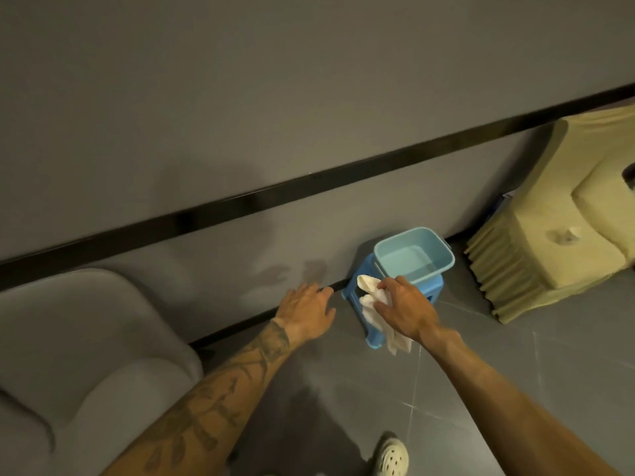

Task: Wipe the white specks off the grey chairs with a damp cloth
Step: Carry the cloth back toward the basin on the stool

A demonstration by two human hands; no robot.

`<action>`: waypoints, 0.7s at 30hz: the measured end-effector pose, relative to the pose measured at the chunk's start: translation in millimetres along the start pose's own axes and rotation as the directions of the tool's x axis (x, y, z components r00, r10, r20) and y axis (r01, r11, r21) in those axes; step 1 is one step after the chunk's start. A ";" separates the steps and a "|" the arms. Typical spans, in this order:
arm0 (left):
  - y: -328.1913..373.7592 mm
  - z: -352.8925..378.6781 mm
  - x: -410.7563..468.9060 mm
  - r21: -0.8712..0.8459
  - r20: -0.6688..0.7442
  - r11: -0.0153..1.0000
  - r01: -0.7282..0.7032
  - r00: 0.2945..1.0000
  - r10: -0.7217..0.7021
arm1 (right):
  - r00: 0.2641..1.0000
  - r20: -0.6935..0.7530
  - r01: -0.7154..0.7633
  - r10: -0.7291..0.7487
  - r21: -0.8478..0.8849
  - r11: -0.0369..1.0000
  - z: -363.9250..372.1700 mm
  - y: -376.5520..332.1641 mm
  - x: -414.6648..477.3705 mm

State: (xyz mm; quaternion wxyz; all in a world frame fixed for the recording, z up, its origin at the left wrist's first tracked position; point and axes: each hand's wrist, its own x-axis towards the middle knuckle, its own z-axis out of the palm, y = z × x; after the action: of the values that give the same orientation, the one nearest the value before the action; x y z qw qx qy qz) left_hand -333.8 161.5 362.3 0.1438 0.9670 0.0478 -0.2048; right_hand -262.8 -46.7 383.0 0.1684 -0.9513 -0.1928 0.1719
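head view, looking down at a wall and a grey tiled floor [515, 389]. we place the task's thing, the white cloth [368, 305], just below and right of the frame's centre, at about 5 o'clock. the right hand [405, 304] grips it, with the fingers curled over the bunched upper part. the loose lower end of the cloth hangs out beneath the wrist toward 6 o'clock. hand and cloth lie in front of a small blue stool [354, 286] that stands on the floor against the wall. a light blue bucket [436, 269] sits on the stool, at 1 o'clock from the right hand, and it appears to hold shallow water. we cannot tell whether the cloth touches the stool.

the left hand [305, 312] is at 9 o'clock from the right hand, near it but apart. it is palm down, with the fingers spread and relaxed, and it holds nothing. its fingertips reach toward the dark skirting where the wall meets the floor. the left forearm is tattooed.

a grey chair [86, 355] fills the frame's 8 o'clock corner, well apart from the cloth. a black strip [309, 187] crosses the grey wall [275, 80] from 9 o'clock up to 2 o'clock. at 3 o'clock stands a piece of furniture under a yellow pleated cover [549, 228]. at 6 o'clock, near the lower edge, we see a pale perforated shoe [390, 456].
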 end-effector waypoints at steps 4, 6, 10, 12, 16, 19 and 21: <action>47.2 1.4 49.7 -0.029 -0.004 0.997 0.075 0.997 -0.075 | 0.994 0.062 0.091 -0.090 -0.008 0.996 -27.9 65.1 51.1; 66.9 2.0 72.9 -0.051 0.000 0.994 0.091 0.996 -0.092 | 0.993 0.071 0.099 -0.098 -0.009 0.995 -39.9 90.5 73.9; 95.0 3.5 128.3 -0.069 0.045 0.988 0.139 0.990 -0.136 | 0.988 0.105 0.125 -0.117 -0.075 0.989 -53.9 137.3 125.2; 102.0 8.1 161.9 -0.086 0.061 0.983 0.165 0.985 -0.160 | 0.987 0.122 0.117 -0.105 -0.097 0.988 -55.1 158.1 157.0; 105.7 25.6 231.1 -0.116 0.084 0.974 0.192 0.979 -0.183 | 0.988 0.131 0.093 -0.079 -0.108 0.990 -44.9 197.8 218.2; 105.3 42.2 276.4 -0.149 0.101 0.963 0.223 0.973 -0.210 | 0.980 0.184 0.099 -0.071 -0.153 0.983 -33.3 229.2 265.2; 100.9 47.1 293.3 -0.148 0.120 0.960 0.238 0.968 -0.222 | 0.979 0.192 0.105 -0.070 -0.178 0.978 -29.2 239.5 287.1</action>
State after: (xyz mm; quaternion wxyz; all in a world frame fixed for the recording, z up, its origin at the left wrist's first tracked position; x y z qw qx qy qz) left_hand -69.3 61.1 226.9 0.1990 0.9283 0.1690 -0.2648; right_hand 71.4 -140.3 241.0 0.0668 -0.9333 -0.2648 0.2330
